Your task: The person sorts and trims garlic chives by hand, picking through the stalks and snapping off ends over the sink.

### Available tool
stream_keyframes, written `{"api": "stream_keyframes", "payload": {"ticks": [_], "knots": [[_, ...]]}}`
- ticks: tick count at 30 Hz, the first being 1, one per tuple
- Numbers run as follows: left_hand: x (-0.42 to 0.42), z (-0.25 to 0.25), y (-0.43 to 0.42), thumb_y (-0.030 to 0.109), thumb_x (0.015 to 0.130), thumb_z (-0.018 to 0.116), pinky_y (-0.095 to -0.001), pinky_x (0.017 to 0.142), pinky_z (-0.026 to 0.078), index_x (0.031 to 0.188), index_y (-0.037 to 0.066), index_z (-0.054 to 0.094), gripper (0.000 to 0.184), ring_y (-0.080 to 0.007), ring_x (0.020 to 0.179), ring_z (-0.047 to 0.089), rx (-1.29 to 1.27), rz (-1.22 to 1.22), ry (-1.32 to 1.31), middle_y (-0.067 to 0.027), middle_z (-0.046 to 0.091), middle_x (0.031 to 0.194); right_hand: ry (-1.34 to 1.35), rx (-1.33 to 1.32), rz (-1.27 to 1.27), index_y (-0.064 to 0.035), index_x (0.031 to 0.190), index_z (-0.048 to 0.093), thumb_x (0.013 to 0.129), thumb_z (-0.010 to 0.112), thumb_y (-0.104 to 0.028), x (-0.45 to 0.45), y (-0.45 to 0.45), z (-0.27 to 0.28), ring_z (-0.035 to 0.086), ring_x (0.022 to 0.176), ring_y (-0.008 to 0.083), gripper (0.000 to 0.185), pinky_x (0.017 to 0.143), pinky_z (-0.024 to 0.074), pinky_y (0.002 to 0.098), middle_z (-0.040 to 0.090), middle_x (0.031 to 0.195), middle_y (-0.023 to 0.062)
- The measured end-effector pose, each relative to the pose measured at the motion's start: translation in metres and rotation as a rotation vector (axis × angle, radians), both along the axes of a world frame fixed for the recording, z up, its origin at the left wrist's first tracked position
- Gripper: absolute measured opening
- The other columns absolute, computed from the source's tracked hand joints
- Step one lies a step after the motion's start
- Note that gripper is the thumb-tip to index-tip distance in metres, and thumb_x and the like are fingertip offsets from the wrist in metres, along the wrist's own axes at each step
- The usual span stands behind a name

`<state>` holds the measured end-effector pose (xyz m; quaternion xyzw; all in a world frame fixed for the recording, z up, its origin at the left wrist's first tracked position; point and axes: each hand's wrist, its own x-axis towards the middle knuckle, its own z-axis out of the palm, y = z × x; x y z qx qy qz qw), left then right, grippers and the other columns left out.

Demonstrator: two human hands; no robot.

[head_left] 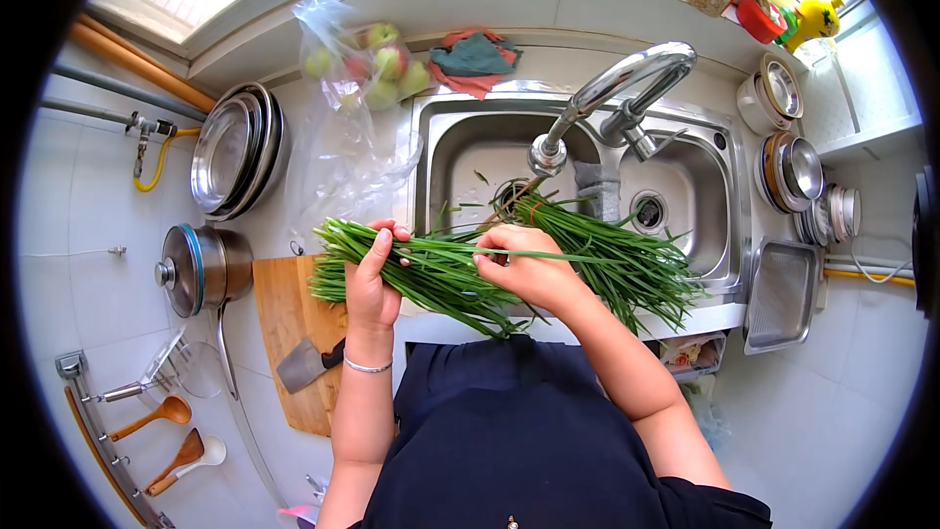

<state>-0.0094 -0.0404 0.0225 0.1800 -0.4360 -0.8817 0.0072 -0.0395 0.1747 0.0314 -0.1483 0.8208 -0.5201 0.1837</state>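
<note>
Two bare hands are at work over the front of the sink. The left hand is curled round a bunch of long green stalks, its thumb laid over them and the pale cut ends poking out to the left. The right hand is nearly closed — thumb and fingertips pinching a thin green stalk drawn out sideways from the bunch. Just beyond, a larger pile of greens sprawls over the sink's front edge, tips drooping toward the person; loose bits lie in the left basin. A chrome faucet arches above, with a grey cloth on the divider between the basins. On the desk to the left — a clear bag of apples, plus a cutting board carrying a cleaver near the left forearm.
</note>
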Motion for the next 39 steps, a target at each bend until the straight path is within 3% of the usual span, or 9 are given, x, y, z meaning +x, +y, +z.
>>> {"api": "stream_keyframes", "payload": {"ticks": [5, 7, 11, 16, 20, 25, 29, 35, 39], "knots": [[0.000, 0.003, 0.002, 0.009, 0.089, 0.057, -0.0235, 0.063, 0.047, 0.104, 0.000, 0.055, 0.017, -0.0136, 0.075, 0.057, -0.052, 0.016, 0.013, -0.0087, 0.061, 0.088, -0.030, 0.021, 0.026, 0.0000, 0.081, 0.061, 0.075, 0.062, -0.019, -0.001, -0.002, -0.007, 0.060, 0.074, 0.0288, 0.020, 0.068, 0.0465, 0.0375, 0.062, 0.079, 0.0154], [0.000, 0.002, 0.007, 0.009, 0.089, 0.057, -0.0239, 0.062, 0.047, 0.103, 0.000, 0.056, 0.017, -0.0134, 0.075, 0.057, -0.114, 0.065, 0.021, -0.0089, 0.062, 0.087, 0.155, -0.003, -0.106, -0.0005, 0.077, 0.059, 0.072, 0.062, -0.016, -0.001, -0.005, -0.014, 0.058, 0.075, 0.0292, 0.017, 0.068, 0.0453, 0.0382, 0.060, 0.078, 0.0145], [0.002, 0.000, 0.031, 0.009, 0.089, 0.057, -0.0245, 0.062, 0.046, 0.103, 0.000, 0.057, 0.016, -0.0134, 0.075, 0.057, -0.190, 0.167, 0.005, -0.0091, 0.063, 0.086, 0.069, -0.045, -0.290, -0.0005, 0.075, 0.056, 0.069, 0.062, -0.013, -0.002, -0.006, -0.023, 0.056, 0.075, 0.0296, 0.015, 0.068, 0.0442, 0.0379, 0.057, 0.075, 0.0142], [0.002, -0.002, 0.032, 0.012, 0.090, 0.057, -0.0247, 0.062, 0.046, 0.103, 0.000, 0.057, 0.018, -0.0137, 0.076, 0.057, -0.229, 0.324, -0.049, -0.0092, 0.063, 0.088, 0.019, -0.066, -0.514, 0.0009, 0.081, 0.060, 0.074, 0.060, -0.014, -0.005, 0.019, -0.044, 0.057, 0.062, 0.0225, 0.017, 0.060, 0.0456, 0.0332, 0.060, 0.074, 0.0130], [-0.003, -0.003, 0.011, 0.013, 0.089, 0.058, -0.0250, 0.063, 0.047, 0.103, 0.000, 0.057, 0.019, -0.0131, 0.076, 0.057, -0.223, 0.377, -0.128, -0.0096, 0.063, 0.090, 0.290, 0.161, -0.295, -0.0039, 0.082, 0.064, 0.078, 0.064, -0.020, -0.003, 0.047, -0.061, 0.056, 0.088, 0.0277, 0.017, 0.078, 0.0429, 0.0380, 0.061, 0.085, 0.0079], [-0.006, -0.008, 0.001, 0.014, 0.089, 0.059, -0.0246, 0.063, 0.046, 0.104, 0.001, 0.057, 0.020, -0.0132, 0.076, 0.056, -0.178, 0.417, -0.163, -0.0099, 0.063, 0.091, 0.410, 0.368, -0.271, -0.0046, 0.080, 0.062, 0.076, 0.068, -0.017, 0.001, 0.055, -0.045, 0.056, 0.086, 0.0273, 0.014, 0.076, 0.0439, 0.0379, 0.057, 0.082, 0.0078], [-0.006, -0.006, 0.004, 0.013, 0.088, 0.060, -0.0246, 0.063, 0.046, 0.104, 0.000, 0.057, 0.020, -0.0135, 0.077, 0.056, -0.197, 0.394, -0.158, -0.0100, 0.063, 0.091, 0.216, 0.007, -0.257, -0.0040, 0.092, 0.059, 0.075, 0.067, -0.011, -0.002, 0.035, -0.006, 0.057, 0.085, 0.0262, 0.019, 0.075, 0.0455, 0.0353, 0.058, 0.086, 0.0090], [-0.005, 0.005, 0.016, 0.013, 0.089, 0.059, -0.0252, 0.064, 0.047, 0.104, 0.000, 0.057, 0.019, -0.0137, 0.077, 0.057, -0.294, 0.368, -0.073, -0.0100, 0.063, 0.090, 0.707, 0.039, -0.042, -0.0047, 0.088, 0.060, 0.073, 0.067, -0.009, -0.022, 0.010, 0.014, 0.058, 0.072, 0.0249, 0.017, 0.064, 0.0476, 0.0345, 0.058, 0.078, 0.0068], [-0.002, 0.007, 0.023, 0.013, 0.090, 0.058, -0.0254, 0.064, 0.047, 0.103, 0.000, 0.057, 0.019, -0.0138, 0.077, 0.057, -0.300, 0.388, -0.042, -0.0102, 0.064, 0.090, 0.666, 0.130, -0.125, -0.0050, 0.080, 0.058, 0.071, 0.064, -0.005, -0.015, 0.002, 0.004, 0.057, 0.070, 0.0253, 0.011, 0.063, 0.0470, 0.0355, 0.058, 0.074, 0.0068]]}}
